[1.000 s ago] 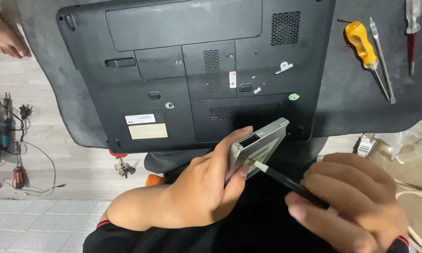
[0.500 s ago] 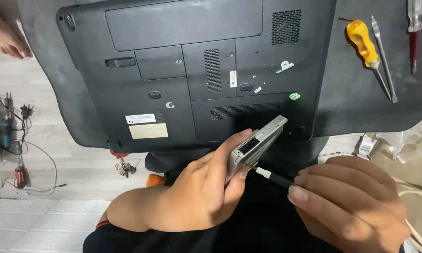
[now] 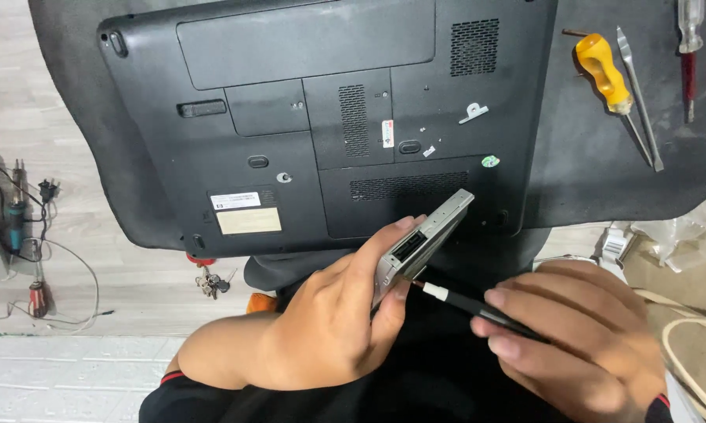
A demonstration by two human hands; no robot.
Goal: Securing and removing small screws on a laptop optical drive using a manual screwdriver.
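My left hand [image 3: 333, 325] grips a thin silver optical drive [image 3: 427, 235] on edge, just below the front edge of a black laptop [image 3: 329, 117] lying bottom side up on a dark mat [image 3: 604, 180]. My right hand [image 3: 580, 345] holds a slim black screwdriver [image 3: 467, 301] with a white collar. Its tip touches the lower edge of the drive near my left thumb.
On the mat to the right lie a yellow-handled screwdriver [image 3: 604, 74], metal tweezers [image 3: 639, 98] and a red-handled tool [image 3: 688, 59]. A small metal bracket [image 3: 473, 113] rests on the laptop. Keys [image 3: 209, 280], a soldering iron [image 3: 16, 219] and cables lie on the floor at left.
The drive has shifted slightly left and down in my left hand. My right hand has kept the screwdriver tip against the drive's edge.
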